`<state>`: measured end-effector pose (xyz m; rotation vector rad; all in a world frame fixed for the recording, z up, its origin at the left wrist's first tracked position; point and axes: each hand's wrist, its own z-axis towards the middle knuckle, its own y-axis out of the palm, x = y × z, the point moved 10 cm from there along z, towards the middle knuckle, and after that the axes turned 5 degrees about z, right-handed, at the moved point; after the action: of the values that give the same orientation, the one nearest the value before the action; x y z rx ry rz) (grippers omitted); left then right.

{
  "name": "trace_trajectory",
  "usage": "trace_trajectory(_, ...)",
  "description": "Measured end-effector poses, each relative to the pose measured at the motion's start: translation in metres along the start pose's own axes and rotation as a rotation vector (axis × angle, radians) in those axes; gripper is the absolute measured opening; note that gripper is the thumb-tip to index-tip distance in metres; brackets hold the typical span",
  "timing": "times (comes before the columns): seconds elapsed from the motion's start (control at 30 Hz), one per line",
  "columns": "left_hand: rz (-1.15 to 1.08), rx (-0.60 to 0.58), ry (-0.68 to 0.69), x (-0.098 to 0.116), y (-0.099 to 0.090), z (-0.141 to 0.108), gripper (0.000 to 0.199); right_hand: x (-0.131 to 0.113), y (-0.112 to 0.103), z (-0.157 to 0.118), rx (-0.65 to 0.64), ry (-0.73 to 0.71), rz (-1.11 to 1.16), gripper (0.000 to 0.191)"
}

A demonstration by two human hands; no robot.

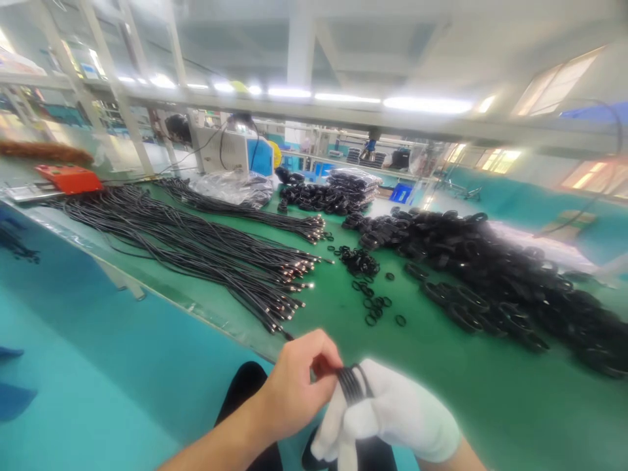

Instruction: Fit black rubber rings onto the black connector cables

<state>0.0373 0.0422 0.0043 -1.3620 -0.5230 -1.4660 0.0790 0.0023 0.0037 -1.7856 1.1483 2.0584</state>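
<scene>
A coil of black cable point(351, 386) is wrapped in my right hand point(387, 409), which wears a white glove and closes its fingers round the loops. My left hand point(307, 379) is bare. Its thumb and forefinger pinch the left side of the coil; exactly what part lies between the fingertips is hidden. Both hands are above my lap at the table's near edge. Just beyond them, several small black rings point(377, 304) are scattered on the green mat point(338, 314), with a denser heap of rings point(360, 261) behind.
Long straight black cables point(196, 242) with metal plugs lie in bundles to the left. A large pile of coiled cables point(471, 268) covers the right side. Farther back are clear plastic bags point(235, 188), a red box point(69, 178) and a white-and-blue machine point(235, 154).
</scene>
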Motion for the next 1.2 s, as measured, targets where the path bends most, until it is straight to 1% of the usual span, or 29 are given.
trace_trajectory(0.17,0.115,0.254,0.268,0.027,-0.011,-0.017,0.016,-0.004,0.007,-0.001,-0.013,-0.023,0.020,0.025)
trace_trajectory(0.23,0.134,0.278,0.310,0.032,-0.012,-0.019,0.017,-0.006,0.007,-0.001,0.000,-0.037,0.045,0.023)
trace_trajectory(0.27,0.139,0.256,0.300,0.033,-0.011,-0.017,0.017,-0.006,0.006,-0.001,0.000,-0.035,0.056,0.023)
trace_trajectory(0.33,0.153,0.155,0.246,0.032,-0.008,-0.009,0.022,-0.003,0.006,-0.001,-0.008,-0.011,0.059,0.021)
trace_trajectory(0.4,0.187,-0.008,0.218,0.035,0.001,-0.002,0.033,0.000,0.005,-0.002,-0.015,0.025,0.039,0.019)
trace_trajectory(0.47,0.231,-0.146,0.257,0.044,0.009,0.000,0.037,0.000,0.001,-0.003,0.018,0.040,0.017,0.018)
trace_trajectory(0.5,0.248,-0.178,0.297,0.049,0.011,0.001,0.035,-0.002,-0.001,-0.003,0.037,0.035,0.007,0.019)
trace_trajectory(0.53,0.259,-0.185,0.334,0.053,0.012,0.001,0.031,-0.005,-0.001,-0.003,0.050,0.028,-0.007,0.020)
trace_trajectory(0.63,0.256,-0.116,0.396,0.059,0.008,0.004,0.024,-0.012,0.003,-0.003,0.052,-0.003,-0.070,0.027)
trace_trajectory(0.67,0.253,-0.103,0.407,0.060,0.008,0.005,0.023,-0.014,0.003,-0.004,0.072,-0.020,-0.105,0.030)
trace_trajectory(0.7,0.247,-0.100,0.417,0.061,0.008,0.007,0.022,-0.016,0.000,-0.006,0.123,-0.038,-0.146,0.033)
trace_trajectory(0.8,0.218,-0.117,0.440,0.064,0.009,0.009,0.021,-0.022,-0.017,-0.020,0.342,-0.078,-0.254,0.050)
trace_trajectory(0.87,0.204,-0.126,0.438,0.066,0.006,0.012,0.022,-0.026,-0.026,-0.032,0.423,-0.085,-0.272,0.060)
trace_trajectory(0.93,0.211,-0.121,0.413,0.065,0.001,0.016,0.024,-0.034,-0.038,-0.044,0.508,-0.098,-0.269,0.060)
trace_trajectory(1.0,0.241,-0.121,0.370,0.062,-0.002,0.021,0.024,-0.047,-0.055,-0.060,0.678,-0.127,-0.308,0.051)
trace_trajectory(1.03,0.261,-0.127,0.347,0.059,-0.003,0.023,0.024,-0.052,-0.062,-0.066,0.760,-0.120,-0.353,0.047)
trace_trajectory(1.07,0.282,-0.138,0.325,0.057,-0.002,0.025,0.025,-0.055,-0.065,-0.069,0.807,-0.100,-0.415,0.047)
trace_trajectory(1.1,0.301,-0.149,0.310,0.055,-0.002,0.027,0.026,-0.056,-0.064,-0.067,0.800,-0.063,-0.483,0.052)
trace_trajectory(1.13,0.316,-0.159,0.299,0.054,-0.001,0.028,0.027,-0.055,-0.060,-0.061,0.757,-0.031,-0.540,0.059)
trace_trajectory(1.17,0.325,-0.165,0.290,0.053,0.000,0.030,0.028,-0.052,-0.053,-0.051,0.674,-0.014,-0.559,0.064)
trace_trajectory(1.2,0.328,-0.171,0.286,0.052,0.001,0.031,0.029,-0.049,-0.047,-0.042,0.595,-0.019,-0.519,0.064)
